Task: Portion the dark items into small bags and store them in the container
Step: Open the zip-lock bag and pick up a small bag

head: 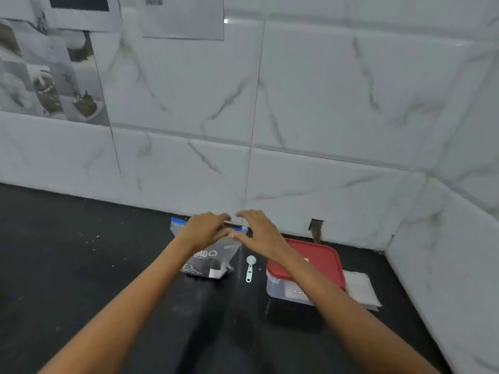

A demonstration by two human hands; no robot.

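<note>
Black counter (81, 265), both hands on bag (213, 261), lidded container (305, 268) nearby

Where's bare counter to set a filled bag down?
Free: the dark counter left of the printed pouch, and the strip in front of pouch and spoon. Crowded: pouch, spoon, red-lidded container and stacked bags sit close together by the wall, under both hands.

Operator's body: two forearms and two hands in view, nothing else of the person visible.

Left hand (204, 230) and right hand (258, 233): both bare, no gloves. Both forearms are uncovered along their whole visible length; no sleeve edge enters the frame. No ring, watch or band can be made out, though motion blur limits finer inspection.
</note>
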